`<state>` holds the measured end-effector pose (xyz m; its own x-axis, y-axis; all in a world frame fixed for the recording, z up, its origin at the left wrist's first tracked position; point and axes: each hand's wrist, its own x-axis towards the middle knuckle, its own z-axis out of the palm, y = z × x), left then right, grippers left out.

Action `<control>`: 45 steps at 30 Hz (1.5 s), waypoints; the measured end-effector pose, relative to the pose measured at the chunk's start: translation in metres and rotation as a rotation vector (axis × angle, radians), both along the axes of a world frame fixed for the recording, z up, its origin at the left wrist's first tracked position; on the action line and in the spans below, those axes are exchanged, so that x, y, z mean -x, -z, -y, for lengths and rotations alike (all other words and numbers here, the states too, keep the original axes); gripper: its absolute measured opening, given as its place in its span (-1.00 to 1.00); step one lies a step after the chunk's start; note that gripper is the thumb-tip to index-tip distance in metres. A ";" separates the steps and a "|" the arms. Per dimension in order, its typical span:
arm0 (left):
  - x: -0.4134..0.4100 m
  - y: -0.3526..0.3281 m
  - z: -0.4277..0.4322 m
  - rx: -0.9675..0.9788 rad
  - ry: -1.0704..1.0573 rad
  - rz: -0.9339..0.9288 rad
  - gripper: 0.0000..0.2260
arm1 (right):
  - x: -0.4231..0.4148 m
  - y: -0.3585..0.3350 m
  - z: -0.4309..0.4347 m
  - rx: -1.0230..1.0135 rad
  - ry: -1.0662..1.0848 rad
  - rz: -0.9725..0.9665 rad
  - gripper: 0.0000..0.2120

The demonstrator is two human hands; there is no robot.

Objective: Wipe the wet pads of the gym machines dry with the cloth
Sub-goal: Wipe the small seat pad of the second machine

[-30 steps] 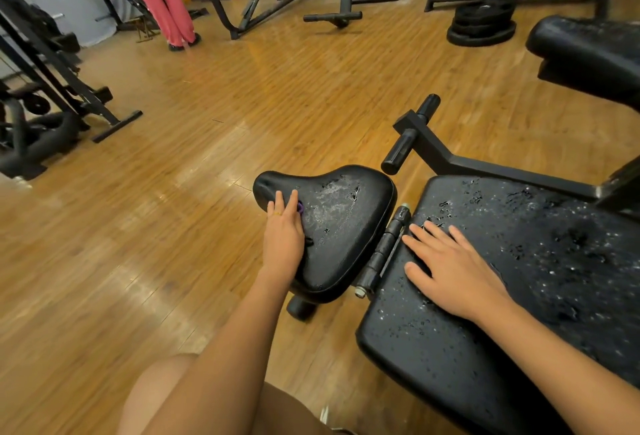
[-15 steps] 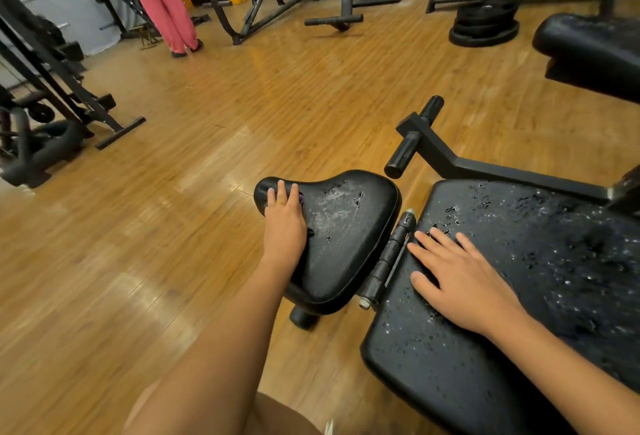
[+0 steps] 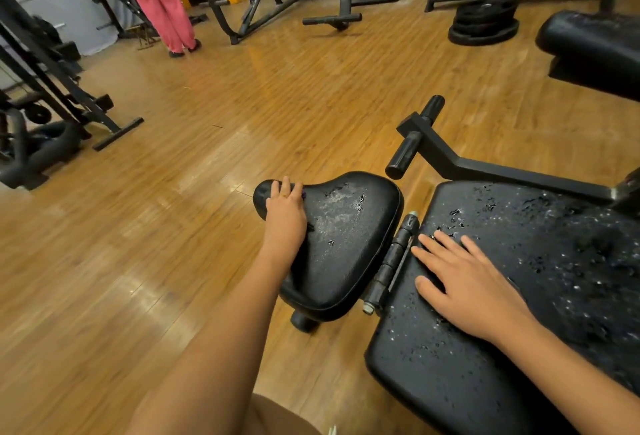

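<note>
**L hand (image 3: 285,216) slid to seat-pad nose; R hand (image 3: 474,292) unmoved**

1. L hand: vs 1 s ago we log a short slide fwd along the seat pad (image 3: 346,244), now at its narrow tip. Fingers (image 3: 285,186) lie near-straight over the nose, pressing, not clenched.
2. Cloth (image 3: 303,194): only a purple sliver shows beside the fingers, rest hidden under the palm. We take it for the cloth. Its own long axis: can't tell.
3. Seat pad: long axis runs from the wide end by the hinge (image 3: 394,261) to the nose, pointing left and slightly away from us. Droplets sit mid-pad, right of the hand, so we judge the wipe partly done.
4. Back pad (image 3: 554,261): R hand flat at its hinge-side end, fingers (image 3: 440,247) spread, holding nothing. Surface beaded w/ water, unwiped by our read. Long axis runs off the right edge.
</note>
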<state>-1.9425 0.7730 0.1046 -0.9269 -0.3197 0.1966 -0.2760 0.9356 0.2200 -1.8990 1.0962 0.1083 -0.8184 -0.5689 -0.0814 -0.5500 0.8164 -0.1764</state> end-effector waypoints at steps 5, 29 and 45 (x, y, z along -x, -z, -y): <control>-0.078 0.017 -0.058 -0.092 -0.054 0.016 -0.60 | 0.000 -0.002 -0.001 -0.014 -0.004 -0.012 -0.29; -0.071 0.014 -0.046 -0.020 -0.026 -0.002 -0.60 | 0.001 -0.002 0.001 0.012 -0.011 -0.009 -0.32; 0.014 -0.005 -0.016 0.056 0.035 0.035 -0.77 | -0.001 0.000 0.001 0.041 0.012 -0.004 -0.44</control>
